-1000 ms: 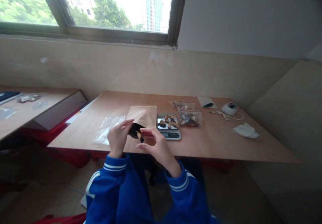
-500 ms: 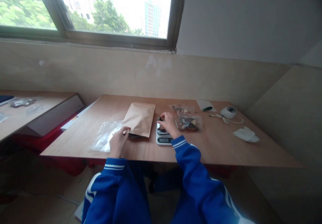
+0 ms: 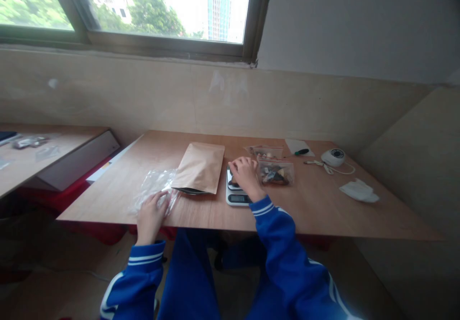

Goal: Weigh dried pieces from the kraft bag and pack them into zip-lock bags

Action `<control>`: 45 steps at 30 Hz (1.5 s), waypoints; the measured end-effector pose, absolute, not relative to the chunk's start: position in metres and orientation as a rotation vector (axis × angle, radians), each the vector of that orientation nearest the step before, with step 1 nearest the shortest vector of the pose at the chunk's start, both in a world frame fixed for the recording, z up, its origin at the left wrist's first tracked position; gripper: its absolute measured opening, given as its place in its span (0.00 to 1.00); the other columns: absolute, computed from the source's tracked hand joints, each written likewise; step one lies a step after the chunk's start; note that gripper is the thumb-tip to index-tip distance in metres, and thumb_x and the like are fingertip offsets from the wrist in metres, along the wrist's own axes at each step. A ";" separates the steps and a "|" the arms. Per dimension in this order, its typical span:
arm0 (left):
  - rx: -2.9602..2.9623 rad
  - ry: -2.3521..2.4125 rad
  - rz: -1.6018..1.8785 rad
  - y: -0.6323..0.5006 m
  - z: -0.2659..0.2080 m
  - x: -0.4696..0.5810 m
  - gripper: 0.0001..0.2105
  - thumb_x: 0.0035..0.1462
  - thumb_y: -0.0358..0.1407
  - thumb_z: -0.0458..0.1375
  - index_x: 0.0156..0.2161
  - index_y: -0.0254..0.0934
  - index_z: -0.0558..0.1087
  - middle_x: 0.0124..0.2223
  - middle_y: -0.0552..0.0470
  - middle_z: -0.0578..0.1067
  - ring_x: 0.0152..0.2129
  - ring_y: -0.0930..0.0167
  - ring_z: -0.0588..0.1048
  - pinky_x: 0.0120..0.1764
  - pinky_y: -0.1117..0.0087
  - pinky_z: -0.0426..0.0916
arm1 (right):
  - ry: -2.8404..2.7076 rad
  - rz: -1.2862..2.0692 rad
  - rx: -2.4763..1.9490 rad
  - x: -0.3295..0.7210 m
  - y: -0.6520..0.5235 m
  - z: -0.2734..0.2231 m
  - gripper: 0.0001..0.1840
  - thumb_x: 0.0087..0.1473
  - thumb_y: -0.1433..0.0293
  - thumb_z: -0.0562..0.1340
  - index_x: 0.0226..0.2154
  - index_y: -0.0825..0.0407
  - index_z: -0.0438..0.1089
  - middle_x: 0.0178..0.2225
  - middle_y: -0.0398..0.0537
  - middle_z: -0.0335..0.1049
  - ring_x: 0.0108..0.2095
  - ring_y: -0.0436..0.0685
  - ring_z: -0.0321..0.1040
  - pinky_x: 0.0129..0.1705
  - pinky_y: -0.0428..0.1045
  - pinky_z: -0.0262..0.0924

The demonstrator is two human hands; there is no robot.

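My left hand (image 3: 153, 214) rests on a crumpled clear plastic bag (image 3: 149, 188) near the table's front edge, thumb and fingers a little apart. Beside it lies a flat brown kraft pouch (image 3: 201, 166), its dark mouth slightly gaping toward me. Over a small white digital scale (image 3: 238, 199) my right hand (image 3: 246, 174) bends down with fingers drawn together. Something small and brown-black shows on the platform under the fingers; the hand hides most of it.
Right of the scale are zip bags with dark pieces (image 3: 276, 174) and smaller bits (image 3: 268, 153). Farther right lie a green-handled screwdriver (image 3: 302, 152) on white paper, a white dome camera (image 3: 332, 157) with its cable, and a crumpled white tissue (image 3: 358, 191). Another table (image 3: 79, 138) stands left.
My left hand has let go of the pouch's near edge and moved left onto the plastic bag. My right hand stays at the scale, its fingers now more bunched over it.
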State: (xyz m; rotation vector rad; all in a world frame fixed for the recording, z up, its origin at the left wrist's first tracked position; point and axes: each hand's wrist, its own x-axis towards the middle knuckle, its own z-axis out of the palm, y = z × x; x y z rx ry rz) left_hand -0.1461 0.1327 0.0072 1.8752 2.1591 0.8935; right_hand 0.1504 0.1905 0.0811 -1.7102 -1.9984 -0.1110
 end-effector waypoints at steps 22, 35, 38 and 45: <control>1.762 1.829 1.649 0.093 0.051 -0.055 0.10 0.58 0.43 0.55 0.40 0.41 0.74 0.40 0.50 0.76 0.40 0.66 0.73 0.46 0.63 0.67 | -1.681 0.678 -1.156 0.078 0.066 0.052 0.13 0.61 0.68 0.53 0.48 0.50 0.65 0.45 0.50 0.70 0.46 0.56 0.66 0.51 0.53 0.62; 1.797 1.436 1.625 0.074 0.036 0.004 0.10 0.60 0.36 0.54 0.46 0.40 0.71 0.43 0.48 0.74 0.40 0.67 0.72 0.44 0.64 0.68 | -1.403 0.803 -1.135 0.104 0.067 0.058 0.10 0.62 0.65 0.53 0.42 0.50 0.66 0.38 0.48 0.74 0.38 0.53 0.72 0.39 0.47 0.65; 1.815 1.444 1.665 0.072 0.037 0.002 0.11 0.60 0.35 0.53 0.47 0.40 0.70 0.44 0.47 0.73 0.42 0.67 0.72 0.45 0.63 0.68 | -1.427 0.797 -1.141 0.102 0.066 0.059 0.11 0.61 0.65 0.53 0.42 0.51 0.67 0.38 0.49 0.74 0.38 0.54 0.71 0.39 0.47 0.65; 1.984 1.354 1.693 0.069 0.032 -0.004 0.18 0.59 0.33 0.54 0.55 0.42 0.66 0.54 0.45 0.69 0.53 0.63 0.67 0.54 0.56 0.62 | -1.311 0.821 -1.163 0.104 0.068 0.057 0.10 0.57 0.64 0.59 0.34 0.53 0.72 0.31 0.48 0.75 0.31 0.54 0.70 0.34 0.47 0.63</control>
